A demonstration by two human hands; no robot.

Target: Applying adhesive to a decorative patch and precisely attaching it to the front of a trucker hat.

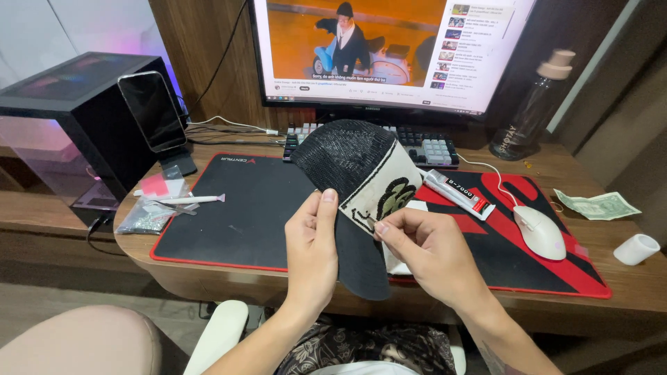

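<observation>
I hold a black mesh cap (351,163) with a white front panel and a dark round emblem over the desk's front edge. My left hand (313,253) grips the cap's black brim from the left, thumb up against the panel. My right hand (427,253) pinches the lower edge of the white panel, right by the emblem. Behind the cap a glue tube (458,194) lies on the black and red desk mat (243,215).
A white mouse (540,232), a keyboard (431,149) and a monitor (389,48) sit behind. On the left are a phone on a stand (153,111), a computer case (69,132), and a small bag with a pen-like tool (156,205). A bottle (531,107), a banknote (597,205) and a white roll (636,248) lie to the right.
</observation>
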